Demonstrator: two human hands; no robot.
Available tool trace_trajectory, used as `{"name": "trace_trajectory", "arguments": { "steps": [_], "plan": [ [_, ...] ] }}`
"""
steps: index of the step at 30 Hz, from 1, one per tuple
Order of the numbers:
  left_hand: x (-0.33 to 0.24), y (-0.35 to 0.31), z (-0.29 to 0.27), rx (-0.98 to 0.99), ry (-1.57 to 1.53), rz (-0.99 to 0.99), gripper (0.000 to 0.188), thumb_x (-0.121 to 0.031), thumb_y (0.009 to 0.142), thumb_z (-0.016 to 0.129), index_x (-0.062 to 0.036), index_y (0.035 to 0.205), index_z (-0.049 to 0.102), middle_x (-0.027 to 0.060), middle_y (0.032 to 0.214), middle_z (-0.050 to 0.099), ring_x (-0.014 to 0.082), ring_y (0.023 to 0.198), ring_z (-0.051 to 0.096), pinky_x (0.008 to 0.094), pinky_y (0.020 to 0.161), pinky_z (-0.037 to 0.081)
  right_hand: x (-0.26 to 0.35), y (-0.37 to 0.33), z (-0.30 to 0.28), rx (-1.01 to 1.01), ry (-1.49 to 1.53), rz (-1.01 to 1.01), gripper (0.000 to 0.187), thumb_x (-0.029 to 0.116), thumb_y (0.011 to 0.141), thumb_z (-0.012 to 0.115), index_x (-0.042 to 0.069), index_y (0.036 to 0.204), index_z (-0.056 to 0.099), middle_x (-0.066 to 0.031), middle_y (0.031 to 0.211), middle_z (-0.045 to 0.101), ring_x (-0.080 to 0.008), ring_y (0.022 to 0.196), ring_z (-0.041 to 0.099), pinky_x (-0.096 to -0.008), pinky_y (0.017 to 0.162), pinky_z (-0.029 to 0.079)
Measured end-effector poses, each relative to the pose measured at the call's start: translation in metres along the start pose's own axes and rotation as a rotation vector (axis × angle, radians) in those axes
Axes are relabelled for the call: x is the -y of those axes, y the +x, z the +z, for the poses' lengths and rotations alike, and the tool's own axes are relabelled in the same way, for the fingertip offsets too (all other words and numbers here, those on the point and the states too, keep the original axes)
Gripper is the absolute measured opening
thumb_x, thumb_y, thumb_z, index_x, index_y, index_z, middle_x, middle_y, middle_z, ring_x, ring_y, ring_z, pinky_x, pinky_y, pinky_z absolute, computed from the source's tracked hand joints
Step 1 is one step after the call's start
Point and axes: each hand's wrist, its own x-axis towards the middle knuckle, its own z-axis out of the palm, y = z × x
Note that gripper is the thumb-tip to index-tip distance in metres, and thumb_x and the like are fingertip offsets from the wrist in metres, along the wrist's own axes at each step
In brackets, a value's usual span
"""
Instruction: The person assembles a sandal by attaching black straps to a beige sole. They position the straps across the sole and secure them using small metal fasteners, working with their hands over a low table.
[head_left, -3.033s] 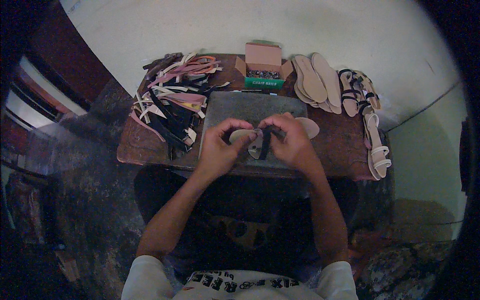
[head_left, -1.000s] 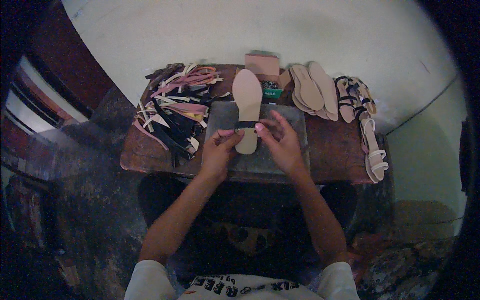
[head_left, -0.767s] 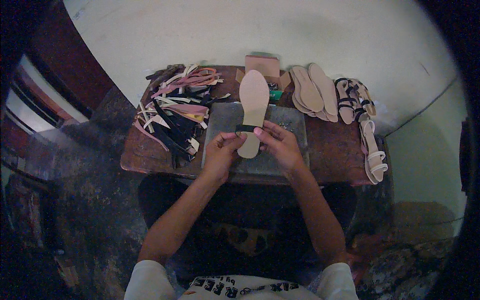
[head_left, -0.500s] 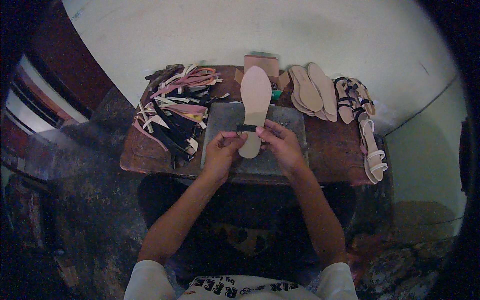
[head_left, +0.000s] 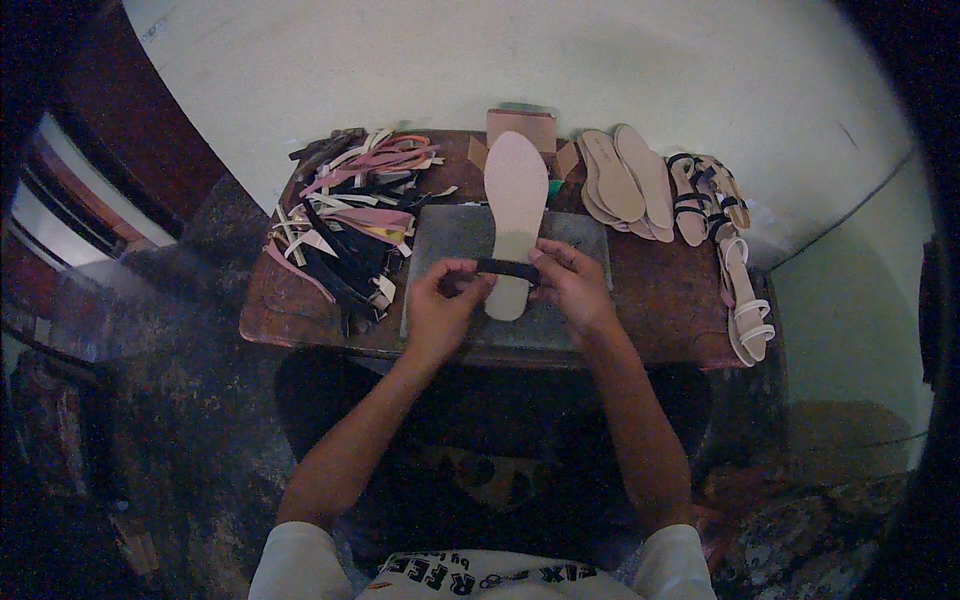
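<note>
A pale pink and beige sandal sole (head_left: pixel 516 190) is held up over a dark grey slab (head_left: pixel 440 235), its broad end pointing away from me. Across its narrower part runs a short black strap (head_left: pixel 507 269). My left hand (head_left: pixel 443 305) pinches the strap's left end between thumb and fingers, beside the sole's edge. At the other side my right hand (head_left: pixel 572 288) grips the strap's right end, thumb on top, with its fingers partly behind the sole. What those hidden fingers touch cannot be made out.
Pink, white and black straps (head_left: pixel 350 225) are heaped on the left of the wooden table (head_left: pixel 660 310). Beige soles (head_left: pixel 612 175) lie stacked at the back right, near black-strapped sandals (head_left: pixel 690 205) and a white-strapped sandal (head_left: pixel 750 315). An open cardboard box (head_left: pixel 525 130) stands by the wall.
The black strap now spans wider across the sole, its right end further right. My right hand has shifted slightly, and the sole has tilted a little.
</note>
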Motion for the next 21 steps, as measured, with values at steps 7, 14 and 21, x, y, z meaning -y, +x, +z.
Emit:
{"name": "trace_trajectory", "arguments": {
  "steps": [7, 14, 21],
  "plan": [
    [0.000, 0.004, -0.003, -0.048, 0.202, 0.104, 0.023, -0.008, 0.080, 0.078, -0.0005, 0.098, 0.064, 0.0038, 0.082, 0.065, 0.0103, 0.076, 0.061, 0.0257, 0.068, 0.050, 0.011, -0.004, 0.003, 0.009, -0.107, -0.002, 0.039, 0.030, 0.094, 0.067, -0.003, 0.116, 0.067, -0.0080, 0.098, 0.071, -0.0154, 0.087, 0.065, -0.0296, 0.075, 0.053],
    [-0.002, 0.002, -0.004, -0.050, 0.292, 0.231, 0.022, -0.007, 0.079, 0.076, -0.0049, 0.098, 0.065, 0.0020, 0.081, 0.064, 0.0109, 0.073, 0.060, 0.0271, 0.068, 0.050, 0.001, 0.000, 0.002, 0.148, -0.258, -0.156, 0.049, 0.032, 0.089, 0.074, -0.006, 0.119, 0.065, -0.0143, 0.106, 0.071, -0.0174, 0.098, 0.065, -0.0320, 0.089, 0.050],
    [-0.011, 0.000, -0.013, 0.068, 0.399, 0.191, 0.027, -0.009, 0.079, 0.079, -0.0036, 0.103, 0.066, 0.0056, 0.086, 0.069, 0.0133, 0.076, 0.065, 0.0284, 0.070, 0.053, -0.001, -0.001, 0.000, 0.160, -0.389, -0.187, 0.046, 0.024, 0.085, 0.077, -0.004, 0.119, 0.063, -0.0170, 0.107, 0.071, -0.0214, 0.100, 0.067, -0.0337, 0.088, 0.052]
  ]
}}
